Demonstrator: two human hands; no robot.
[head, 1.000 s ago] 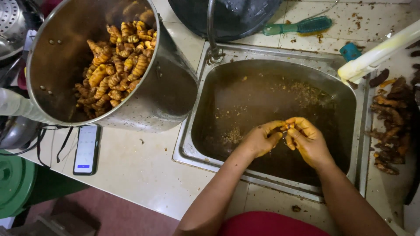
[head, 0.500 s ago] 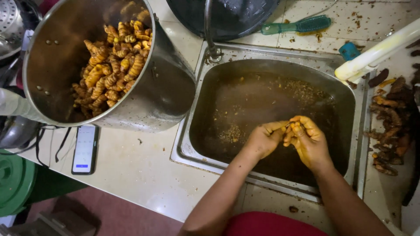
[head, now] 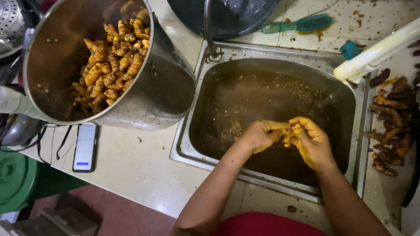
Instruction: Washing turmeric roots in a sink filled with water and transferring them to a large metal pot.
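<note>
Both bare forearms reach forward and converge, wrists bent slightly inward. The left hand (head: pixel 261 133) is curled into a loose fist, knuckles up. The right hand (head: pixel 309 140) faces it, fingers (head: pixel 294 130) bunched and pinched together (both hands stained yellow-orange), the fingertips of the two hands touching.

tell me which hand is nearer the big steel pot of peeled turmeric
Left. The left hand works over the sink, on the side toward the steel pot; the right hand sits just beyond it, farther from the pot, nearer the unpeeled roots.
</note>
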